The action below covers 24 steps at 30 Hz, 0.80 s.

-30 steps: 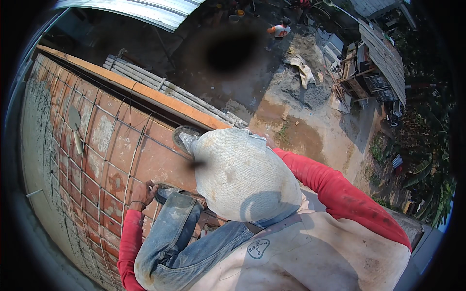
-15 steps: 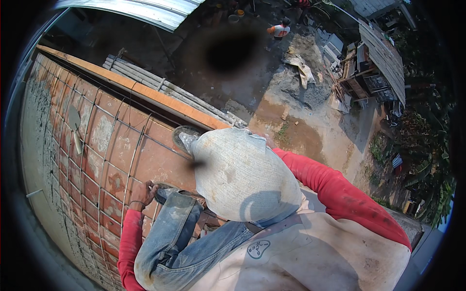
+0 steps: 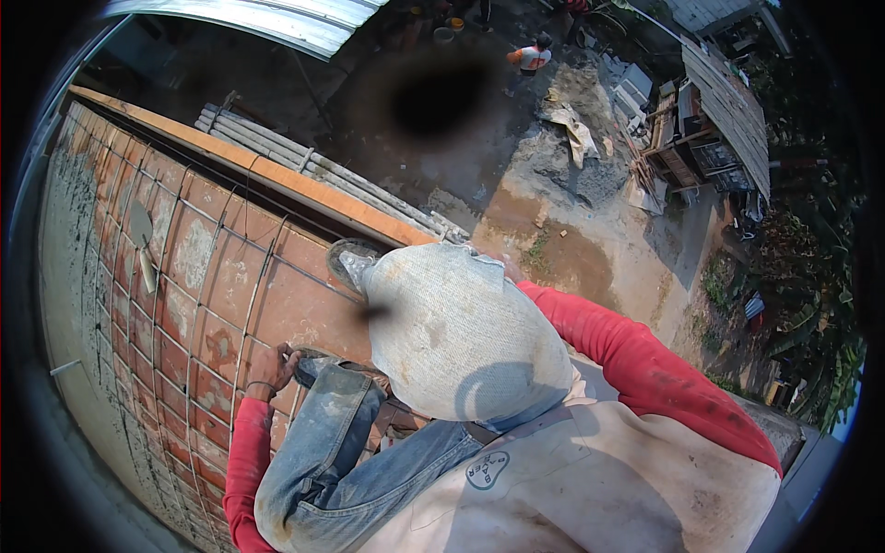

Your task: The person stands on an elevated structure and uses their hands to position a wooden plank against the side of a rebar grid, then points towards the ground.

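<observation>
My left hand (image 3: 268,367), red sleeve behind it, is low over the steel bar mesh (image 3: 210,316), beside my shoe (image 3: 315,361). Its fingers are curled; what they close on, if anything, is too small to make out. My right hand (image 3: 510,267) shows only in part, past a rounded pale cloth-covered form (image 3: 461,323) in front of my torso. I cannot tell whether that form is a knee or a sack; it hides the right fingers. My jeans-clad leg (image 3: 323,452) is bent between my left arm and this form. Another shoe (image 3: 350,263) rests on the reddish panels.
An orange-brown board (image 3: 277,180) edges the raised deck, with bundled grey poles (image 3: 277,147) beyond it. A trowel-like tool (image 3: 141,226) lies on the mesh. On the lower ground are a sand pile (image 3: 581,166), a wooden shed (image 3: 701,138) and a person (image 3: 530,58).
My torso and right arm have shifted very slightly, and the shirt folds differ. My left hand stays almost where it was. Far off at the top, a person's legs have come into view.
</observation>
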Motion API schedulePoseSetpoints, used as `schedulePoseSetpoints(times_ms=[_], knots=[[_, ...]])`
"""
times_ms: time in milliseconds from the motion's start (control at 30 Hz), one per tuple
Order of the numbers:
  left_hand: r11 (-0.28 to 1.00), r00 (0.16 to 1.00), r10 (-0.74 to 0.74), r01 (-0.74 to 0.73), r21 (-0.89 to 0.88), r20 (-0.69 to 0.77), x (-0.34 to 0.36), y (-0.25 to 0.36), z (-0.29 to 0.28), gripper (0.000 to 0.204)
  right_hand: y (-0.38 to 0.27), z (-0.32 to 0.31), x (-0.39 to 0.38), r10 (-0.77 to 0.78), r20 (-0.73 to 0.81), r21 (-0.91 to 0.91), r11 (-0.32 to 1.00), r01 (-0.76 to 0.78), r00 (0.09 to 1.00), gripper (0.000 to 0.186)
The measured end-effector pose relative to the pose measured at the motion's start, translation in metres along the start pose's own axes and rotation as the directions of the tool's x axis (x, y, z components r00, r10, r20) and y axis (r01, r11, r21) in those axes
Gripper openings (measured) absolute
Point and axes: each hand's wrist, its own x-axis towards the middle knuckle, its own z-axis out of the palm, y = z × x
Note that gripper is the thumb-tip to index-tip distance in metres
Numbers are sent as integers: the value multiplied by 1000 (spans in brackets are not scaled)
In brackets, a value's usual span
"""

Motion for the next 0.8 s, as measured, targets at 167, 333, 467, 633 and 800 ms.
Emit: schedulePoseSetpoints(times_ms=[167, 333, 467, 633, 800], knots=[[1000, 1000, -3, 3, -14, 0, 0, -1, 1, 34, 9, 7, 1, -69, -70, 1, 998, 69, 995, 56], [1000, 1000, -5, 5, -1, 1, 0, 1, -1, 34, 18, 14, 1, -42, -72, 26, 999, 44, 997, 56], [1000, 1000, -14, 14, -1, -2, -1, 0, 0, 34, 7, 7, 0, -66, -87, 29, 997, 69, 994, 56], [1000, 1000, -11, 11, -4, -1, 0, 0, 0, 34, 9, 7, 2, -18, -39, 78, 997, 21, 999, 57], [1000, 1000, -6, 7, 8, -9, 0, -8, 5, 35, -7, -4, 1, 75, 70, 32, 996, -78, 995, 57]])
